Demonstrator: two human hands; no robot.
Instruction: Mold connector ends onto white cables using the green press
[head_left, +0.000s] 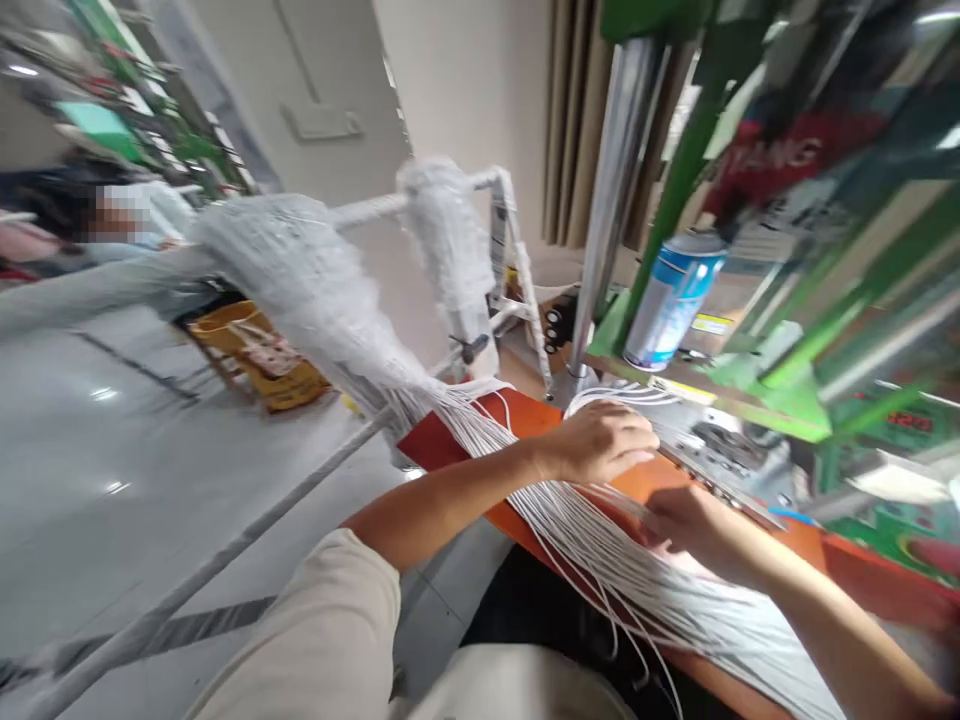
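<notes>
A long bundle of thin white cables [577, 535] runs over an orange-red work surface [448, 437] and past my lap. My left hand [604, 440] reaches across the bundle to the metal fixture [720, 445] of the green machine. Its fingers are curled together and point right; whatever they hold is hidden. Lower and to the right, my right hand [679, 520] is closed over some of the white cables beside the fixture, its fingertips blurred. More white cables [622, 395] lie behind my left hand, near the machine base. A few loose cable ends hang off the front edge.
A blue-and-white spray can [675, 300] stands on the green machine [795, 415]. Plastic-wrapped bundles [292, 270] hang over a wrapped rail [367, 210] ahead. A yellow bag [259, 350] sits on the floor to the left. Another person [142, 215] is at the far left.
</notes>
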